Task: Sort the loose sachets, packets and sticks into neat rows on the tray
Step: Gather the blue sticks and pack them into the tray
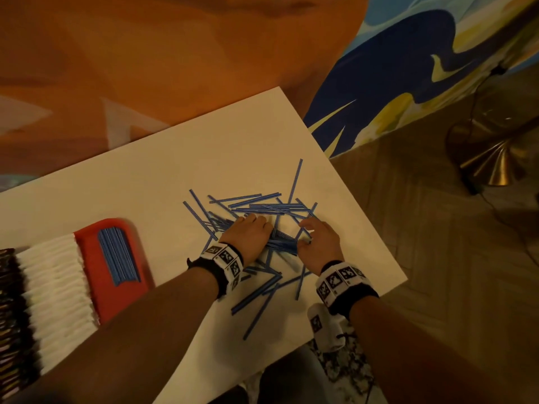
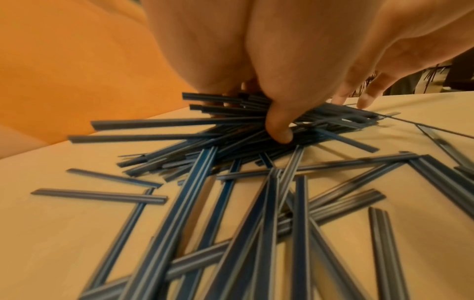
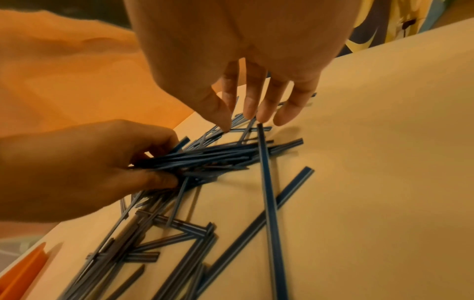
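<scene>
Loose blue striped sticks (image 1: 262, 211) lie criss-crossed in a pile on the white table (image 1: 204, 158). My left hand (image 1: 250, 230) is in the pile and grips a bundle of sticks (image 3: 205, 158); its thumb (image 2: 279, 130) presses on the bundle from the near side. My right hand (image 1: 316, 239) hovers just to the right, fingers (image 3: 250, 107) straight, tips touching the far ends of a few sticks. A red tray (image 1: 90, 258) at the left holds a neat row of blue sticks (image 1: 118, 255), white sachets (image 1: 55, 287) and dark packets (image 1: 11, 316).
The table's right edge (image 1: 364, 211) runs diagonally close to my right hand, with wood floor beyond it. A brass lamp base (image 1: 493, 158) stands on the floor at the right. Orange fabric (image 1: 175, 53) lies behind the table. Bare tabletop stretches behind the pile.
</scene>
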